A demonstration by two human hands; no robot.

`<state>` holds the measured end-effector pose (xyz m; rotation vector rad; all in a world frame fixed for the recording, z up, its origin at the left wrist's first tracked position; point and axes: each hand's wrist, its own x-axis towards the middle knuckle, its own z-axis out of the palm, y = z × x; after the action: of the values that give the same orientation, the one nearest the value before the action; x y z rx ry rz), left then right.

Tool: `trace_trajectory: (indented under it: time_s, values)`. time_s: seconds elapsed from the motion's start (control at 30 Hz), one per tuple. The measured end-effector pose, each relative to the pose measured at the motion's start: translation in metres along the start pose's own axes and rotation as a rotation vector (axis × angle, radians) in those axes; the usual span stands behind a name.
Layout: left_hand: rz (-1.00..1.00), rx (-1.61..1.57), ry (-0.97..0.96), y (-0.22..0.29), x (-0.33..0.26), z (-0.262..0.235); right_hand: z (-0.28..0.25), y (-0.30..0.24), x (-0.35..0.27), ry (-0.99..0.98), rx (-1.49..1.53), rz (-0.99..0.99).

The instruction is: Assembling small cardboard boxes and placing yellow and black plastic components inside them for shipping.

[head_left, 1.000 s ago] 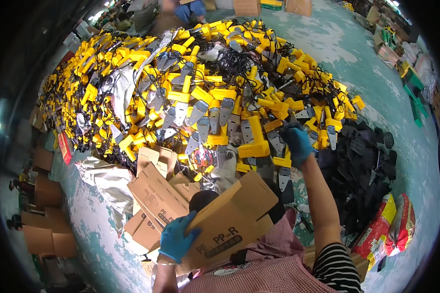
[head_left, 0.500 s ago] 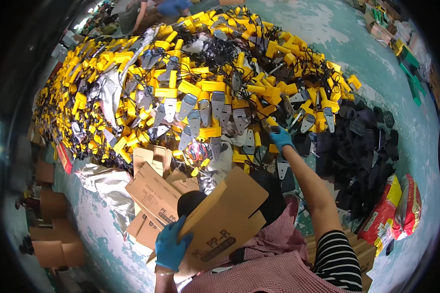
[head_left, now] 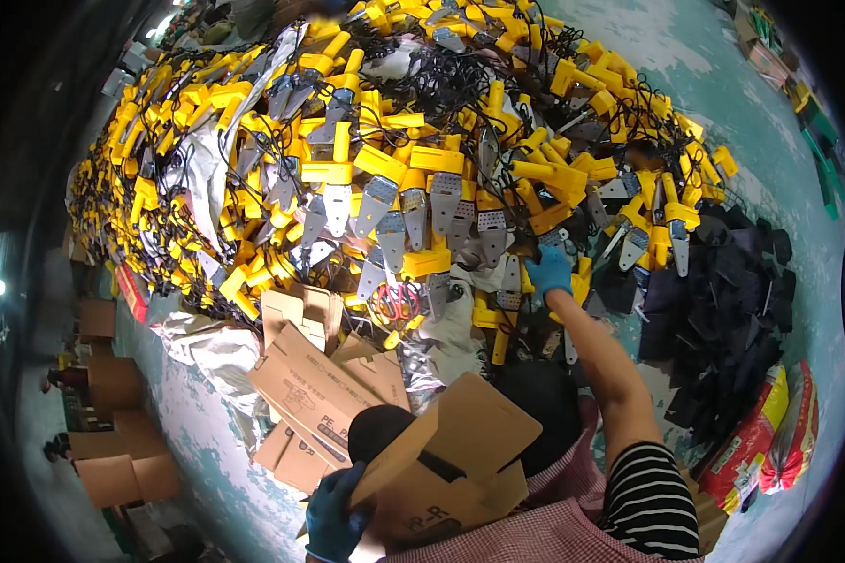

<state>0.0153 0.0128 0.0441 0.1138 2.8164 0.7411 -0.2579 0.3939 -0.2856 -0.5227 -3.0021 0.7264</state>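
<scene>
My left hand [head_left: 336, 514], in a blue glove, is closed on the left edge of a brown cardboard box [head_left: 483, 422] with raised flaps, tilted over my lap. My right hand [head_left: 550, 272], also blue-gloved, reaches forward to the near edge of a big heap. Its fingers are bent, and whatever they grip is hidden among cables and shadow. The heap is made of pipe welding irons [head_left: 380, 192] with yellow handles, grey perforated plates and black cords. One yellow handle [head_left: 549, 218] lies just beyond my right fingers.
Flat cardboard boxes [head_left: 300, 385] lean left of my knees, beside a crumpled white sack [head_left: 207, 352]. Red-handled scissors [head_left: 394, 302] lie at the heap's edge. Black pieces [head_left: 714, 319] are piled at right, with red-yellow bags [head_left: 787, 432] nearer me. Open cartons [head_left: 122, 460] stand far left.
The box in my left hand has tipped and moved lower and slightly right. My right hand has stayed at the heap's near edge. The whole view has shifted a little.
</scene>
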Motion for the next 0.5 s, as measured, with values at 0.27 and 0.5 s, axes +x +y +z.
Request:
trace_trajectory:
  time_s: [0.27, 0.5]
  values:
    - [0.066, 0.061, -0.043, -0.019, -0.001, 0.015, -0.266, 0.087, -0.118, 0.656, 1.444, -0.052]
    - [0.201, -0.068, -0.167, -0.009, 0.017, 0.018, -0.374, 0.127, -0.239, 0.663, 1.520, -0.171]
